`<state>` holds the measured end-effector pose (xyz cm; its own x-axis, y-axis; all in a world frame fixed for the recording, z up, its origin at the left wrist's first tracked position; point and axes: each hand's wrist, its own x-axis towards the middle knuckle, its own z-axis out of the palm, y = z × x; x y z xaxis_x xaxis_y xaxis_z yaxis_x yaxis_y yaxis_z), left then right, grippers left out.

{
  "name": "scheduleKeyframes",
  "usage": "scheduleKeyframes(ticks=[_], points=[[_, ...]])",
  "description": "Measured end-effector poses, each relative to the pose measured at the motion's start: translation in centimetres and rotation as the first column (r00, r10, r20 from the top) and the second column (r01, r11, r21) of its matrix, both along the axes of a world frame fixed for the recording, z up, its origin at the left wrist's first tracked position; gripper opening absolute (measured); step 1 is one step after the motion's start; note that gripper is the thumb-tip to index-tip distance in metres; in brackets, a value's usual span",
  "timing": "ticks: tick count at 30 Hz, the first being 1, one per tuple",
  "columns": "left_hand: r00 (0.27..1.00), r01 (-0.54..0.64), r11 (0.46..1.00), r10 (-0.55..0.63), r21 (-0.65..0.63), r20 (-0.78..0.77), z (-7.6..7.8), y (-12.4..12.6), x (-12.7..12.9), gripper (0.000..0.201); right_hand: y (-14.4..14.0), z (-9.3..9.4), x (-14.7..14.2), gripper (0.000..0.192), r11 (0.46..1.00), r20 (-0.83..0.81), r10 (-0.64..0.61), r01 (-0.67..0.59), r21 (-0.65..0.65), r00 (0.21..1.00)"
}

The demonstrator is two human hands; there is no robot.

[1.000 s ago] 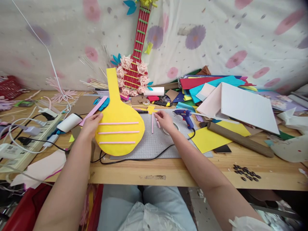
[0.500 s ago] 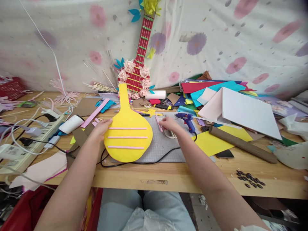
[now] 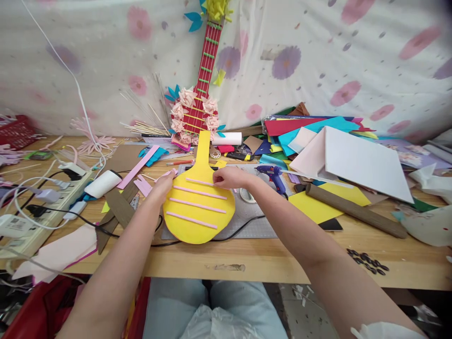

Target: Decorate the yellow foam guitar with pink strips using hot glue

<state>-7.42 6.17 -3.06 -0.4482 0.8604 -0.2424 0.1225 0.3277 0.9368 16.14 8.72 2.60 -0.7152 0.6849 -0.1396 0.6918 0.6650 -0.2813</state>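
A yellow guitar-shaped cutout (image 3: 197, 216) is on the grey cutting mat (image 3: 261, 228), its neck pointing away from me. Three pink strips run across its body. My left hand (image 3: 163, 186) grips the cutout's upper left edge, fingers partly hidden. Along the body's top lies a fourth pink strip (image 3: 197, 181), whose right end is pinched in my right hand (image 3: 231, 178). To the right of that hand a blue glue gun (image 3: 271, 174) rests with its black cord. A roll of white tape (image 3: 246, 195) sits just below the right wrist.
A red flower-trimmed guitar (image 3: 199, 113) leans on the curtain behind. At left is a power strip (image 3: 52, 207) with tangled cables. Coloured sheets, a white board (image 3: 363, 162) and a brown roll (image 3: 353, 212) lie to the right, with black oval pieces (image 3: 367, 261) near the front edge.
My right hand has brought the pink strip left from the mat onto the cutout's upper body. The cutout has turned clockwise and shifted right, with my left hand still on its edge.
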Motion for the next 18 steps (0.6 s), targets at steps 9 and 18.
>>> scheduleKeyframes(ticks=[9, 18], points=[[0.997, 0.013, 0.999, -0.017, -0.052, -0.071, 0.1, -0.2, 0.3, 0.038, 1.2, 0.3, -1.7, 0.016, 0.999, 0.102, 0.043, -0.043, 0.004, 0.994], [0.995, -0.032, 0.997, 0.025, -0.075, -0.099, 0.3, -0.5, 0.5, 0.040, 1.9, 0.3, -2.5, 0.016, 0.997, 0.108, 0.057, -0.062, 0.047, 0.992]])
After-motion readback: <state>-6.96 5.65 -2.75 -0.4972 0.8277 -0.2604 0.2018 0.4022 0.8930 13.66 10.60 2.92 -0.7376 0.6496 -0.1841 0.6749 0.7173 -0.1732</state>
